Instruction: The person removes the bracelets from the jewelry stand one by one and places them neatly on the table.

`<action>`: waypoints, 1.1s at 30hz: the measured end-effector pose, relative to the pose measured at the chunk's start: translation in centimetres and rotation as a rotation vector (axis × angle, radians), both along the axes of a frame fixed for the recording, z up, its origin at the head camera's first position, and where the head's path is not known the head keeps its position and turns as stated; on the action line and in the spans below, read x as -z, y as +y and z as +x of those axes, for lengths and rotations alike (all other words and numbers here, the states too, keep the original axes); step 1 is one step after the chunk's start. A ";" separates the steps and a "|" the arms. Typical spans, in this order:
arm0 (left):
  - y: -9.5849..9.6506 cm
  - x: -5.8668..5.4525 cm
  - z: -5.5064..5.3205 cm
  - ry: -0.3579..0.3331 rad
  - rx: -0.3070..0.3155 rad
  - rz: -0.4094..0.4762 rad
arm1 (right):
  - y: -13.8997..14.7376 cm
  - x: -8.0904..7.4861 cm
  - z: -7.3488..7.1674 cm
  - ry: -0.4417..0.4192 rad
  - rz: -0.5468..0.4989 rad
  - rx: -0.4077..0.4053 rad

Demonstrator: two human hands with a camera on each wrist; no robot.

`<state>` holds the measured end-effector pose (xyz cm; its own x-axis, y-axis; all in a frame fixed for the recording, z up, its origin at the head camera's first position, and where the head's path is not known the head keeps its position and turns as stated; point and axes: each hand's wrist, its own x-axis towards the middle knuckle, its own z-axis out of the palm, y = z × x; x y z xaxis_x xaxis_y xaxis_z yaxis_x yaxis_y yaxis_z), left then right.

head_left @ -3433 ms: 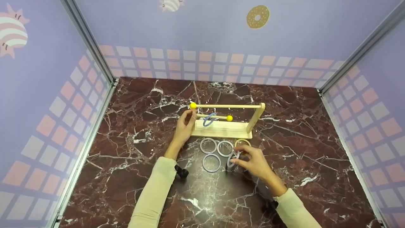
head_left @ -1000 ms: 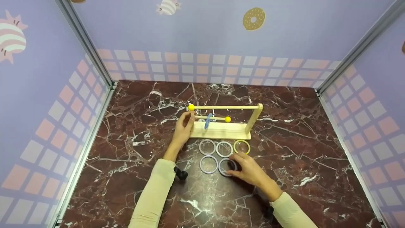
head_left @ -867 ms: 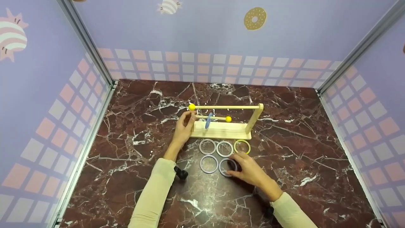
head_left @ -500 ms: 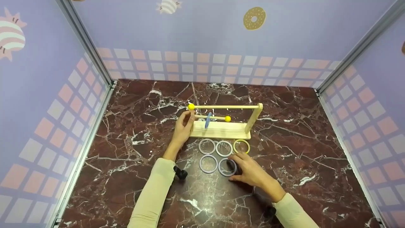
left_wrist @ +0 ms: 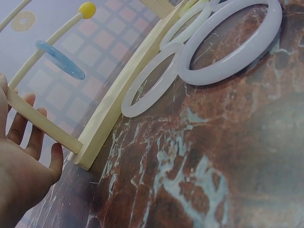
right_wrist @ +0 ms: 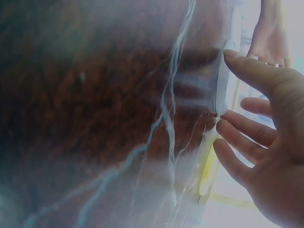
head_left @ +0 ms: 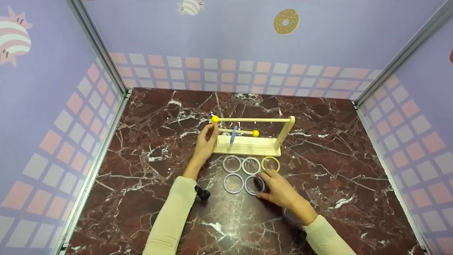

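Note:
My left hand [head_left: 206, 141] holds the left post of a wooden stand [head_left: 247, 150]; in the left wrist view its fingers lie behind that post [left_wrist: 45, 123]. A blue ring [head_left: 233, 135] hangs on the stand's lower rod, which ends in a yellow ball [head_left: 255, 133]. My right hand [head_left: 279, 189] touches a pale purple ring [head_left: 245, 185] lying flat on the table, thumb at its near edge and fingertips at its far side. In the right wrist view the fingers [right_wrist: 237, 161] are spread and loosely bent. Beside that ring lies another pale purple ring [head_left: 224, 183].
Two whitish rings, one left [head_left: 223, 164] and one middle [head_left: 251, 174], and a yellow ring [head_left: 279, 164] lie in a row before the stand. The upper rod [head_left: 253, 120] bears no ring. Lilac walls [head_left: 226, 32] enclose the dark red marbled table [head_left: 336, 148].
The right hand has lowered the pale purple ring from a pinch onto the table. Its thumb came off the ring, then returned to its edge, and the ring shifted slightly away. Left hand stayed put.

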<state>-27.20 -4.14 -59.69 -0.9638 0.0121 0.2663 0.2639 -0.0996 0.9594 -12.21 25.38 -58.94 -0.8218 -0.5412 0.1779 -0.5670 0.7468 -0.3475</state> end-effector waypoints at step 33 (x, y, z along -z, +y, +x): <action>-0.1 0.2 -0.1 0.021 -0.006 -0.027 | -6.6 -4.7 -9.4 0.274 -0.187 0.129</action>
<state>-27.26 -4.21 -59.87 -0.9580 0.0137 0.2864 0.2847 -0.0725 0.9559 -21.59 18.83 -54.24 -0.7894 -0.3729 0.4877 -0.5631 0.7563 -0.3331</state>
